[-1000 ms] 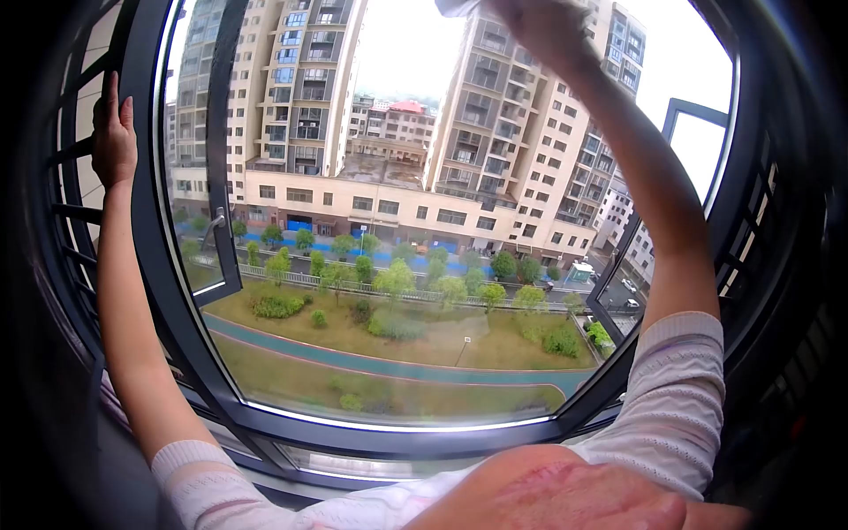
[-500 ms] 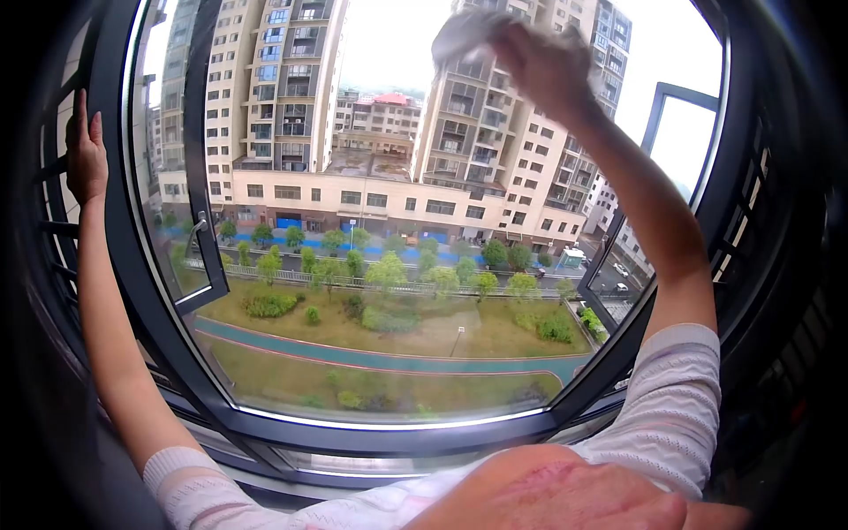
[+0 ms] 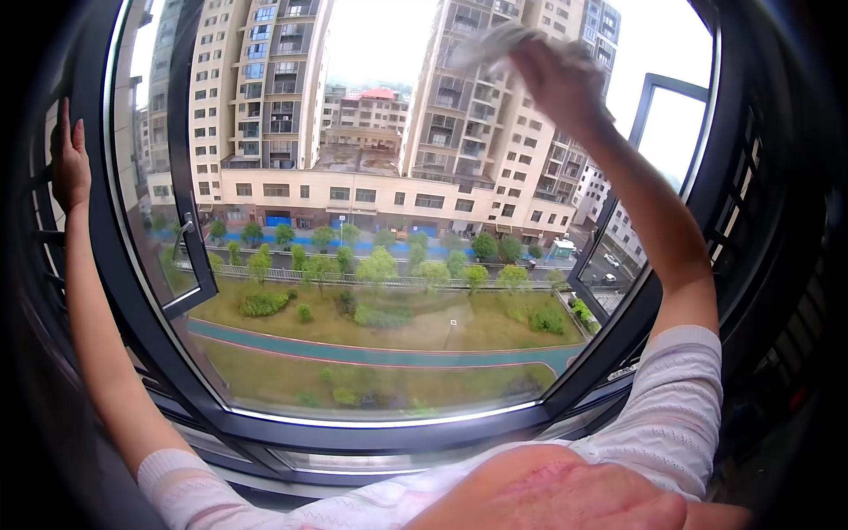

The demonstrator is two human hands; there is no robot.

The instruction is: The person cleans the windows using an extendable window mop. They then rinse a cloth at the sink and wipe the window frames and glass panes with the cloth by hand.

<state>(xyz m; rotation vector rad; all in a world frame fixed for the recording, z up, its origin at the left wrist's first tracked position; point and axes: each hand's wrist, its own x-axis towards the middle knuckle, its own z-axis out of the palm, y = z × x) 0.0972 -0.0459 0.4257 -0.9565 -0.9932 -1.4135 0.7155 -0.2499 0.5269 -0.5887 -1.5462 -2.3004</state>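
Note:
A blurred grey-white cloth (image 3: 496, 46) is gripped in my right hand (image 3: 565, 93), raised high in front of the large window pane (image 3: 415, 389). Motion smears the fingers and the cloth, so whether it touches the glass is hard to tell. On the far left, my left hand (image 3: 72, 172) is up beside the dark window frame (image 3: 104, 221). Its fingers point upward, stretched out, and it holds nothing. The hand appears to rest against the frame's side or the dark bars there.
An opened sash with a handle (image 3: 185, 226) stands at the left, and another opened sash (image 3: 649, 115) at the right. Dark railings (image 3: 742, 208) flank the window. Through the glass are tall buildings, trees, grass and a green path (image 3: 353, 353) far below.
My right hand has moved a little down and to the right with the cloth. The whole view has shifted slightly. My left hand stays by the frame.

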